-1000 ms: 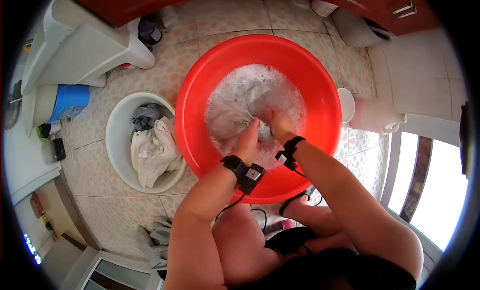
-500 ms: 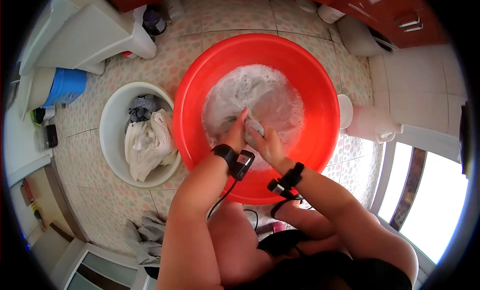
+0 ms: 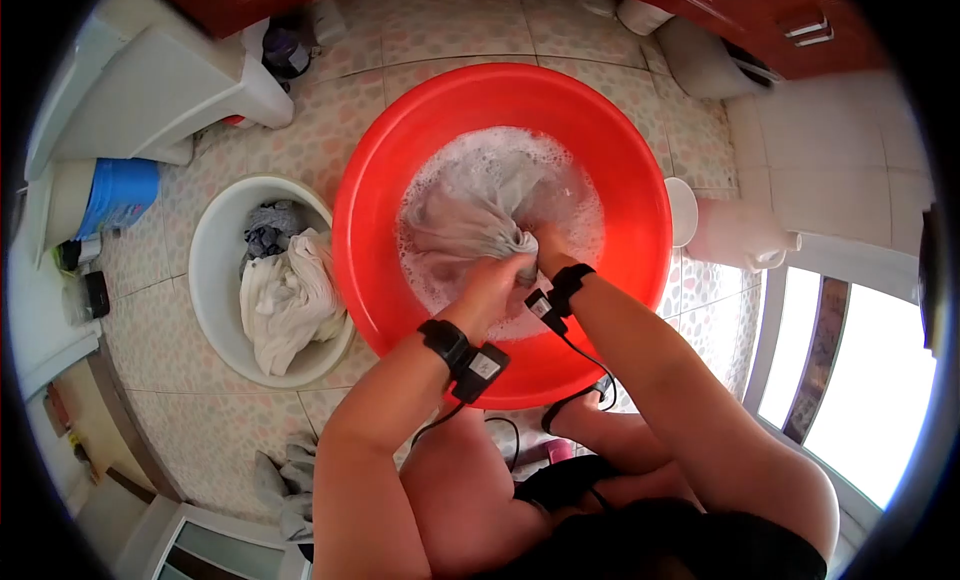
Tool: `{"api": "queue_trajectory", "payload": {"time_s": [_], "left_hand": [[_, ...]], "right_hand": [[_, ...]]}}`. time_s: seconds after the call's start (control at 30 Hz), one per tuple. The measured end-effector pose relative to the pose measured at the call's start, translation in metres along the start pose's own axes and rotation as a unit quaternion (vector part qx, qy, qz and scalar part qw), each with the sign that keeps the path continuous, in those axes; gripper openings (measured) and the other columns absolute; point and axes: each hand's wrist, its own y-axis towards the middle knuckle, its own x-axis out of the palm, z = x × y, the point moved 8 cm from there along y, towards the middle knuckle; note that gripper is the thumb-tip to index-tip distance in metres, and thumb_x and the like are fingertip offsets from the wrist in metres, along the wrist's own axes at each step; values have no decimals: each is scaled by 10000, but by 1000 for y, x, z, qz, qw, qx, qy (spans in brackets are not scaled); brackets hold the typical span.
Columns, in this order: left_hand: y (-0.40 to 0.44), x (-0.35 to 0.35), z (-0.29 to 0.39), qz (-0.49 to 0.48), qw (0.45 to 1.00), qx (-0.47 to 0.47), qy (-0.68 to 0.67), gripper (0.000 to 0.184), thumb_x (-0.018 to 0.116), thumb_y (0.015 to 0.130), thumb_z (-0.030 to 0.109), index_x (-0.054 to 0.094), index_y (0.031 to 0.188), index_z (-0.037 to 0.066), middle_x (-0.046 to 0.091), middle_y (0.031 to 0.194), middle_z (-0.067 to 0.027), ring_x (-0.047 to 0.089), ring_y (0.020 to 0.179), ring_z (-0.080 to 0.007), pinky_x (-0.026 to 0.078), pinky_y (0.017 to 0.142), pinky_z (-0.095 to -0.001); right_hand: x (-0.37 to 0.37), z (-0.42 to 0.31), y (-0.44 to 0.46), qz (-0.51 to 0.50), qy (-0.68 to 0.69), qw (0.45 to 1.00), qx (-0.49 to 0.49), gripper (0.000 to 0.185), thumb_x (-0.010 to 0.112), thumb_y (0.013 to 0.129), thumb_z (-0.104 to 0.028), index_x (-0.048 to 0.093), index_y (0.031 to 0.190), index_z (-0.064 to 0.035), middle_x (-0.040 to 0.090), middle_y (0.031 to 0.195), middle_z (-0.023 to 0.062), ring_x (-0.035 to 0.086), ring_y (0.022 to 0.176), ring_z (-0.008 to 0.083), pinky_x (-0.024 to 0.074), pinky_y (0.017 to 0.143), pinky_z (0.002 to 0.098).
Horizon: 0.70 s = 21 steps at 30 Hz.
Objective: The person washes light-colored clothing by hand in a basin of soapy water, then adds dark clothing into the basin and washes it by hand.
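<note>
A large red basin point(image 3: 365, 215) holds foamy water point(image 3: 425, 185) with a soaked light-grey cloth point(image 3: 465, 220) in it. My left hand point(image 3: 497, 285) is closed around a gathered, twisted part of this cloth near the basin's middle. Just right of it, my right hand point(image 3: 552, 245) reaches down into the water beside the bunched cloth. Its fingers are hidden by the water and the cloth, so its grip does not show. Most of the cloth spreads forward and left of my hands, partly under the suds.
To the left stands a white tub point(image 3: 215, 320) with cream cloth point(image 3: 290, 305) and dark grey cloth point(image 3: 270, 228). A pink jug point(image 3: 725, 230) is at the right. Grey fabric point(image 3: 290, 485) lies on the tiled floor at lower left, and a blue bucket point(image 3: 125, 195) is farther left.
My right hand has moved forward and down into the water. My left hand has turned and now grips a gathered bunch of the cloth, which has been drawn into folds.
</note>
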Motion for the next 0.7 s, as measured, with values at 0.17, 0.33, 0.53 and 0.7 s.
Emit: {"api": "queue_trajectory", "payload": {"time_s": [0.17,0.33,0.53,0.7], "left_hand": [[-5,-13,29,110,959,112,235,355,554,825,218,531,1066,-41,576,978,-76,542,864,-168,431,717,-282],[15,-71,12,193,962,131,141,417,587,814,239,509,1122,-30,553,1047,-96,527,934,-197,438,780,-313],[-9,-40,-22,68,988,-134,-44,648,585,805,437,327,1299,106,387,1260,-130,410,1127,-308,389,912,-443],[18,-52,-27,50,988,-135,-61,654,447,817,588,333,1301,164,401,1259,-102,441,1096,-286,370,920,-473]], "right_hand": [[-35,-41,-48,151,185,969,-60,320,514,827,-275,517,975,8,584,870,258,547,843,427,443,699,449],[-59,-5,-27,146,147,977,-40,391,543,821,-304,490,1062,-1,581,814,238,582,782,371,455,669,405],[-72,-16,-53,323,-121,937,-59,669,592,778,-388,323,1288,-49,408,1173,306,506,975,432,436,823,429],[3,-45,-57,67,-74,994,-46,559,593,766,-305,428,1262,-109,344,1286,245,405,1131,376,386,878,449]]}}
